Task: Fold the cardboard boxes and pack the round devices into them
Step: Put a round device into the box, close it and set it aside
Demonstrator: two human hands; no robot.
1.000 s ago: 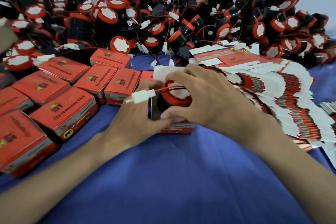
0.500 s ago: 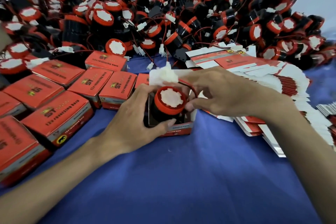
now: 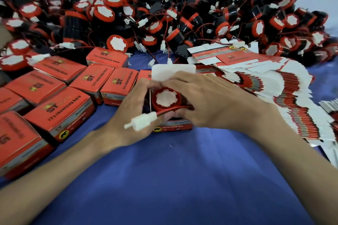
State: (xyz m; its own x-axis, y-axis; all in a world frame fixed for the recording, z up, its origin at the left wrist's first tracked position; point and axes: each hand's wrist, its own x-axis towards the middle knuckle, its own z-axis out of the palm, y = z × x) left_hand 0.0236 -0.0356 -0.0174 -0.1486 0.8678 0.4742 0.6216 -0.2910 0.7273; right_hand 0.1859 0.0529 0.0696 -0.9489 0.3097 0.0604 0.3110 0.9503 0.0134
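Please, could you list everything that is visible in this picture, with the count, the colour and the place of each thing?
open box: one, red, centre, white flap up at the back
round device: one, red rim with white face, inside the open box
connector: one, white, on a red wire, lying over the left hand
closed boxes: about nine, red, left side
loose devices: many, black and red, heaped across the back
flat boxes: large stack, red and white, right side
cloth: one, blue, under everything
left hand: grips the open box's left side
right hand: fingers curled over the round device
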